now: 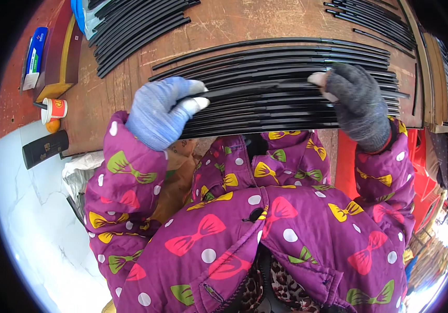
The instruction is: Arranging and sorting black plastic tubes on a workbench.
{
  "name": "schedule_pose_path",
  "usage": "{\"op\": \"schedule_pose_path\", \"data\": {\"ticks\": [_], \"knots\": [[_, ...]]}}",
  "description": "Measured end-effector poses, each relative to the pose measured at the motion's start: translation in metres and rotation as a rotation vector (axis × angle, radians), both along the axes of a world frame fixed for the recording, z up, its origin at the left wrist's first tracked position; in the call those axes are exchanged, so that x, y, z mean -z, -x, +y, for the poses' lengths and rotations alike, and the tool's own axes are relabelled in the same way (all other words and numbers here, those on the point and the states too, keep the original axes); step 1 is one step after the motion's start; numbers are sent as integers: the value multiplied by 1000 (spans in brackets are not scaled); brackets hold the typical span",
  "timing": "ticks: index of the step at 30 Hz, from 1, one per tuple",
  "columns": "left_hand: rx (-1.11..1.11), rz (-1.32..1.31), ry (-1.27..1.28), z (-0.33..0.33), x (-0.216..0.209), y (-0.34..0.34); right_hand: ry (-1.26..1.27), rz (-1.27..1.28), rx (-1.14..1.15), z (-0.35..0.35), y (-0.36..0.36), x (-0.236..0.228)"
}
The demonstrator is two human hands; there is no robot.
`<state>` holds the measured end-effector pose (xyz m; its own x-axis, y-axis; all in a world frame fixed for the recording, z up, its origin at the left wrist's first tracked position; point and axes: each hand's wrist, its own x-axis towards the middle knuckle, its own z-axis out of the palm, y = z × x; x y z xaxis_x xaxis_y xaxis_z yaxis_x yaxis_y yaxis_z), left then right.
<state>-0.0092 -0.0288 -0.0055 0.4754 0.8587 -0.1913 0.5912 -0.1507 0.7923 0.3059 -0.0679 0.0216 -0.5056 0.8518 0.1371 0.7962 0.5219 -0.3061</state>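
Many slim black rods (265,112) lie side by side across the brown worktable in front of me. Over the row, my left hand (159,112), in a light blue glove with pale fingertips, pinches one black rod (259,88) between thumb and fingers near its left part. My right hand (358,107), in a dark grey glove with bare-looking fingertips, closes its thumb and finger at the right part of that rod. Slight blur hides whether the held rod touches those beneath it. A single rod (271,44) lies along the far side of the row.
More black rods lie bundled at the far left (138,34) and far right (372,22). Left of the table edge are a paper cup (57,110), an orange round thing (53,126), a black case (45,149) and a blue box (36,49). Red crates (346,164) stand below right.
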Motion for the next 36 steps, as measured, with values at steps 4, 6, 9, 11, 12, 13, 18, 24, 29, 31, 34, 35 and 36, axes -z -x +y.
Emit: {"op": "schedule_pose_path", "data": {"ticks": [4,6,9,11,12,13,18,24,29,31,34,35,36], "knots": [[122,42,-206,-2,-1,-11,-68,-87,-90,7,24,0],[38,-12,-151,-3,-3,-3,-134,283,-21,16,7,2],[-40,-31,-55,-4,-5,16,-366,191,413,17,-59,-4],[-122,-60,28,-5,-7,16,-210,286,510,0,-100,-6],[-128,-57,30,-5,-5,18,-36,386,605,-6,-101,-4],[-75,-72,-15,-4,-2,20,-32,389,599,-10,-98,2],[46,-126,-89,-5,-3,8,385,844,648,-26,-64,15],[177,-71,-246,-15,-8,-12,582,808,249,-25,47,3],[106,31,-94,-9,-9,10,591,982,364,-22,25,7],[-10,31,7,-9,-6,31,551,1010,496,-23,-7,2],[-159,18,185,-13,-8,40,515,1058,563,-28,-36,11],[-181,18,204,-13,-5,41,521,1086,586,-31,-40,12],[-211,23,224,-14,0,46,532,1118,603,-32,-41,15]]}}
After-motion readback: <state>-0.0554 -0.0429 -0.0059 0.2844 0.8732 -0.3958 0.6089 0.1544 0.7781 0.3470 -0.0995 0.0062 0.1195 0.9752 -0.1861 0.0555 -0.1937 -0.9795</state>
